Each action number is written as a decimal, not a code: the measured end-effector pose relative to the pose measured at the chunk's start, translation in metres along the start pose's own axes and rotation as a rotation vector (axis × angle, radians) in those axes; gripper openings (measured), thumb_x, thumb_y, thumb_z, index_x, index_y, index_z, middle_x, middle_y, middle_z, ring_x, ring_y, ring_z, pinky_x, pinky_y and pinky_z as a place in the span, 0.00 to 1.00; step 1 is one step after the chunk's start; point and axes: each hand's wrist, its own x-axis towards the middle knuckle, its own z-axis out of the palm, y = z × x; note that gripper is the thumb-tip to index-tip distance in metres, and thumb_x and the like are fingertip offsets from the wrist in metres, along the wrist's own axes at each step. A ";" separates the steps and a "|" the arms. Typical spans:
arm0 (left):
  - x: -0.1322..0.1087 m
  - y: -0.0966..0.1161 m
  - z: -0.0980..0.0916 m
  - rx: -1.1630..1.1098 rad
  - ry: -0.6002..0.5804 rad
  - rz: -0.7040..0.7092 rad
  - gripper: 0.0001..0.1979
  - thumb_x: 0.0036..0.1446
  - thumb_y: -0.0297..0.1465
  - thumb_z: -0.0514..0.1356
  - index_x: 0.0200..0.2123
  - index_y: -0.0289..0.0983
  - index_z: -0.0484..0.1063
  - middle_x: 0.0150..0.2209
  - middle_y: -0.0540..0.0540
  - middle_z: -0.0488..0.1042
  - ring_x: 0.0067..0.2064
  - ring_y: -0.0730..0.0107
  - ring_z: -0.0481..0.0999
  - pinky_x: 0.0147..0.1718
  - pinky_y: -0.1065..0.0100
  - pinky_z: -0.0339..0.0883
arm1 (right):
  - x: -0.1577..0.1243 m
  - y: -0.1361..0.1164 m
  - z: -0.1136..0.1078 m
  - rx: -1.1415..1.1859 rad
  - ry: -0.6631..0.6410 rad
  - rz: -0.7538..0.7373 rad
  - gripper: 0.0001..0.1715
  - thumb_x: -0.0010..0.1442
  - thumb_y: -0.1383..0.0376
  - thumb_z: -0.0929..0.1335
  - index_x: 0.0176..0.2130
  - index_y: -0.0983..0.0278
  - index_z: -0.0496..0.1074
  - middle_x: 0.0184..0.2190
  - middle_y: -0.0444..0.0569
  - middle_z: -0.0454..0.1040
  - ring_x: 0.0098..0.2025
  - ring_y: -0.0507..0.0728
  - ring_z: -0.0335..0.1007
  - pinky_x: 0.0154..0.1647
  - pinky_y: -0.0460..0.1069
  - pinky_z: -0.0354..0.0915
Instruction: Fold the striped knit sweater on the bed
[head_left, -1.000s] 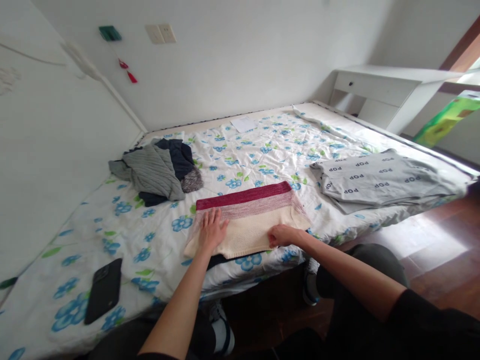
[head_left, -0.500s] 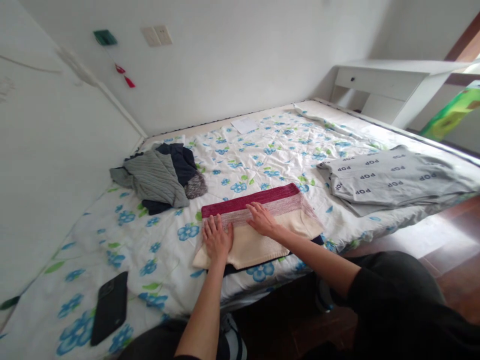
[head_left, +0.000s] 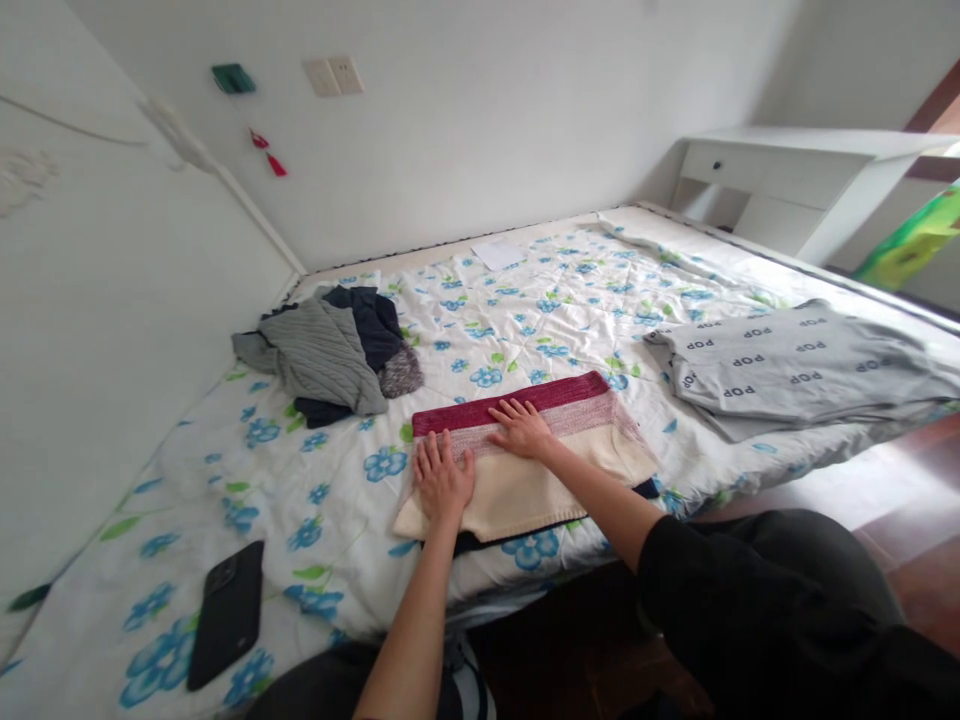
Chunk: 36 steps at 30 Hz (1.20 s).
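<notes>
A folded knit sweater point(head_left: 525, 490) with maroon, pinkish and cream bands lies flat near the front edge of the bed. My left hand point(head_left: 442, 480) rests flat on its left part, fingers spread over the pinkish band. Farther right, my right hand point(head_left: 520, 430) lies on the sweater with fingers stretched out, the tips reaching the maroon band. Neither hand grips the knit. Dark navy cloth point(head_left: 646, 488) peeks out from beneath the sweater at its right and lower edges.
Left of the sweater lies a heap of grey and navy clothes point(head_left: 330, 350). A black phone point(head_left: 226, 612) is at the front left. Grey clothing printed POP point(head_left: 795, 365) lies at the right on the flowered bedsheet point(head_left: 315, 500). A white paper point(head_left: 498, 253) sits near the wall.
The whole view has shifted slightly, so things appear a little farther right. My right hand has slid a short way left on the sweater; my left hand stays at its left side.
</notes>
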 end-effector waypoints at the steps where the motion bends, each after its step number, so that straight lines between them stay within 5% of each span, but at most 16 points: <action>1: 0.000 0.000 -0.001 -0.002 0.003 0.004 0.38 0.77 0.43 0.54 0.84 0.36 0.59 0.85 0.31 0.55 0.86 0.33 0.50 0.81 0.30 0.47 | -0.007 0.014 -0.005 -0.013 0.013 0.039 0.49 0.82 0.35 0.58 0.87 0.55 0.53 0.88 0.54 0.45 0.89 0.70 0.38 0.87 0.68 0.35; 10: 0.002 -0.001 -0.002 0.008 0.011 0.010 0.38 0.78 0.44 0.53 0.83 0.34 0.61 0.85 0.31 0.56 0.86 0.36 0.51 0.83 0.36 0.45 | -0.070 0.160 -0.062 -0.082 -0.019 0.390 0.47 0.84 0.39 0.54 0.88 0.57 0.46 0.89 0.57 0.39 0.89 0.71 0.33 0.85 0.73 0.36; 14: 0.002 -0.001 0.002 0.029 0.047 0.015 0.37 0.78 0.42 0.55 0.82 0.32 0.63 0.84 0.30 0.58 0.85 0.35 0.53 0.82 0.36 0.46 | -0.076 0.202 -0.070 0.001 -0.028 0.442 0.46 0.83 0.41 0.58 0.88 0.53 0.50 0.89 0.51 0.43 0.88 0.75 0.40 0.84 0.74 0.42; 18: 0.002 -0.002 0.005 0.046 0.067 0.018 0.37 0.77 0.41 0.56 0.82 0.31 0.64 0.83 0.29 0.59 0.84 0.33 0.56 0.82 0.36 0.48 | -0.069 0.222 -0.059 0.179 0.240 0.413 0.37 0.82 0.47 0.61 0.81 0.52 0.67 0.81 0.50 0.67 0.79 0.70 0.65 0.82 0.65 0.55; 22: 0.001 -0.002 0.006 0.062 0.065 0.027 0.36 0.77 0.41 0.56 0.81 0.31 0.65 0.83 0.30 0.60 0.84 0.33 0.56 0.82 0.37 0.48 | -0.055 0.240 -0.054 0.443 0.450 0.580 0.40 0.78 0.49 0.66 0.80 0.61 0.70 0.70 0.59 0.79 0.67 0.71 0.78 0.72 0.61 0.68; 27: 0.002 -0.003 0.007 0.066 0.063 0.021 0.36 0.77 0.42 0.56 0.82 0.32 0.65 0.83 0.31 0.60 0.84 0.34 0.56 0.82 0.37 0.47 | -0.032 0.257 -0.061 0.552 0.442 0.552 0.31 0.76 0.54 0.68 0.68 0.65 0.81 0.64 0.60 0.83 0.64 0.68 0.79 0.70 0.59 0.69; 36: 0.005 -0.004 0.010 0.063 0.057 0.020 0.36 0.77 0.42 0.56 0.81 0.33 0.65 0.83 0.31 0.61 0.84 0.35 0.56 0.82 0.37 0.48 | -0.007 0.256 -0.070 0.639 0.334 0.565 0.16 0.68 0.54 0.76 0.42 0.63 0.89 0.36 0.50 0.86 0.41 0.61 0.79 0.56 0.56 0.73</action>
